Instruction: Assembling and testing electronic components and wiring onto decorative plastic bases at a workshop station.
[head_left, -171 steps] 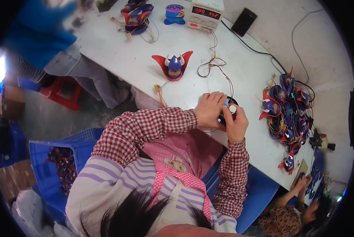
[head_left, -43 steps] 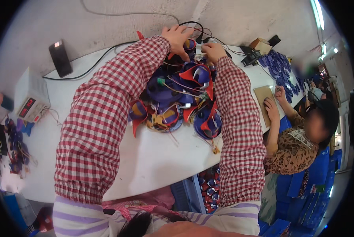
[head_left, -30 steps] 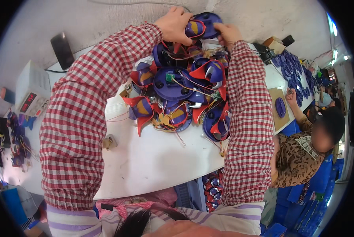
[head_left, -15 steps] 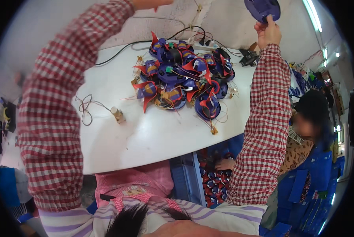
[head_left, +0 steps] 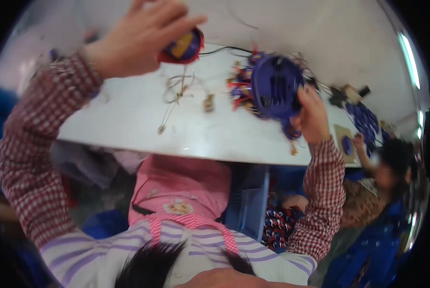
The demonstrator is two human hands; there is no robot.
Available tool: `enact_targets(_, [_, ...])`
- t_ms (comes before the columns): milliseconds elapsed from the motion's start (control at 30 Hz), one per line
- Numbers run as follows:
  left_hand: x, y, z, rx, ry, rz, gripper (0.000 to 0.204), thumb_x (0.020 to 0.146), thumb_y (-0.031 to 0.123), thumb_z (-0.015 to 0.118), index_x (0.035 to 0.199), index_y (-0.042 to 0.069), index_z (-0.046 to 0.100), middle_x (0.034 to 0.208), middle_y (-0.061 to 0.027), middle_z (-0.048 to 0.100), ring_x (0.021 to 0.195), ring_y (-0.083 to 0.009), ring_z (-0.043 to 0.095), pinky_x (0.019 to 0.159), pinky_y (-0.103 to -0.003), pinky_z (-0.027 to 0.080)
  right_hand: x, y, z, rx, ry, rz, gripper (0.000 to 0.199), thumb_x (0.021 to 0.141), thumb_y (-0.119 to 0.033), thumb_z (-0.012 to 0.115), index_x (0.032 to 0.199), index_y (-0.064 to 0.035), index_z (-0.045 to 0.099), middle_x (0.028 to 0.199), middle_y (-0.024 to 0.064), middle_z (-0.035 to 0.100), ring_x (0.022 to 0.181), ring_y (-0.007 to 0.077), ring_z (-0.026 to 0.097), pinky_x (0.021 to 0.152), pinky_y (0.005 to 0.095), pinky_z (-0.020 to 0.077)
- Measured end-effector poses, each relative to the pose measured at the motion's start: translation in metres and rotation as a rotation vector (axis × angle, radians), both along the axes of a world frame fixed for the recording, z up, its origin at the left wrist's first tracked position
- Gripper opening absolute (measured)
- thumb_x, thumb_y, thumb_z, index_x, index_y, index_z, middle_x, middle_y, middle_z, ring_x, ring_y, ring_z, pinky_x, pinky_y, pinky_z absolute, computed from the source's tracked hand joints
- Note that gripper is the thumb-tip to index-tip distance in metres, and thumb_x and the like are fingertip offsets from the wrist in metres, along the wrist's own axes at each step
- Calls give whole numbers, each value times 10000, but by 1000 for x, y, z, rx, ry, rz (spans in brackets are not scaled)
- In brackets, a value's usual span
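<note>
My left hand (head_left: 140, 41) is raised over the left part of the table, closed on a small purple toy part (head_left: 182, 47) with a red edge and a yellow patch. Thin wires (head_left: 179, 93) hang below this part; motion blurs it and the fingers. On the right, my right hand (head_left: 313, 115) grips the rim of a round purple plastic shell (head_left: 274, 86) with slots across its face. Behind the shell, partly hidden by it, lies a pile of purple and red toy parts (head_left: 243, 89) with loose wires.
On the white table (head_left: 143, 125) a small tan piece (head_left: 208, 102) lies between my hands. Another person (head_left: 368, 187) works at the right, a hand near a purple oval part (head_left: 347, 145). Below the table edge a blue crate (head_left: 253, 206) stands beside many red-and-dark parts (head_left: 278, 223).
My left hand has come down into view with the toy part in it. My right hand has lowered the purple shell in front of the pile. The view has shifted.
</note>
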State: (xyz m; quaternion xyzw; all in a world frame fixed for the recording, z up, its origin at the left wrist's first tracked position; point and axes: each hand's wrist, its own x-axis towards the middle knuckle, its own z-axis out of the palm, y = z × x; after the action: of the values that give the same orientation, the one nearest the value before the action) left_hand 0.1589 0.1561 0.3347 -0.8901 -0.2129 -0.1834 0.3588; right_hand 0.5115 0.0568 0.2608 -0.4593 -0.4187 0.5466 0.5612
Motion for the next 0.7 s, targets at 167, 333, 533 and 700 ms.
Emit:
enact_targets(167, [-86, -4, -106, -186, 202, 234, 681, 582, 46, 703, 1213, 121, 459, 1163, -61, 458, 1138, -215, 431, 1037, -444, 229, -89, -7, -128, -220, 97, 204, 158, 919, -211, 571, 932, -89, 472, 730, 15, 503, 437, 94, 462, 368, 209, 336])
enact_targets(333, [-133, 26, -192, -290, 370, 274, 427, 705, 66, 638, 1099, 111, 480, 1145, -57, 467, 1180, -227, 416, 1084, -521, 167, -135, 6, -202, -330, 156, 172, 206, 932, -231, 557, 944, -43, 472, 747, 42, 525, 481, 111, 499, 402, 209, 366])
enact_targets(533, [-160, 60, -246, -192, 361, 186, 328, 767, 76, 588, 1073, 124, 480, 1135, -57, 468, 1241, -220, 374, 1123, -529, 109, -164, 31, -223, -452, 37, 82, 261, 935, -254, 552, 964, -6, 475, 737, 72, 544, 508, 127, 523, 431, 220, 415])
enact_targets(700, [-165, 70, -264, -188, 314, 110, 379, 786, 111, 581, 1150, 115, 474, 1160, -68, 465, 1272, -218, 346, 1120, -527, 121, -160, 39, -204, -572, -175, 101, 329, 922, -277, 571, 1018, 23, 477, 727, 94, 560, 518, 137, 533, 472, 223, 456])
